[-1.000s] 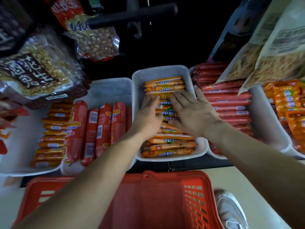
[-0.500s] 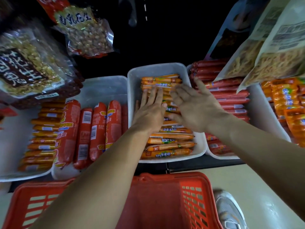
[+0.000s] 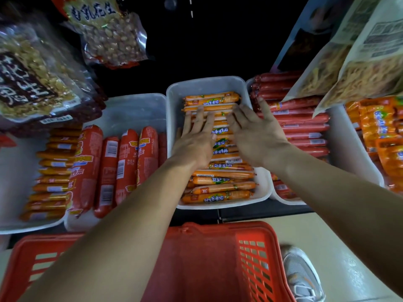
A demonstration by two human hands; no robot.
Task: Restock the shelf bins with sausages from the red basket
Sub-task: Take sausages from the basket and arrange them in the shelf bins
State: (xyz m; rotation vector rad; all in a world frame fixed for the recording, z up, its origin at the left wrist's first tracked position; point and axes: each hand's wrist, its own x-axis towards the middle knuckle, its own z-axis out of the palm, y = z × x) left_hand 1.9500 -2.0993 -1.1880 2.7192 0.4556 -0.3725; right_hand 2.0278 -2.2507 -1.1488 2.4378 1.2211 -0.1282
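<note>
In the middle white bin [image 3: 174, 101], the orange corn sausages [image 3: 220, 196] are pressed flat by the left hand [image 3: 194, 138] and right hand [image 3: 257, 134], fingers extended, nothing gripped.

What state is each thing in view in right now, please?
Left hand: open, flat on the orange sausages.
Right hand: open, flat on the same sausages.
Middle bin: nearly full, back end bare.
Red basket: no sausages visible inside.
Large red sausages: side by side, bin's back bare.

A large peanut bag [image 3: 32, 83] and a smaller peanut bag [image 3: 109, 38] hang at upper left, and pale snack bags [image 3: 359, 68] at upper right. A grey shoe [image 3: 302, 277] stands on the beige floor [image 3: 305, 234].
</note>
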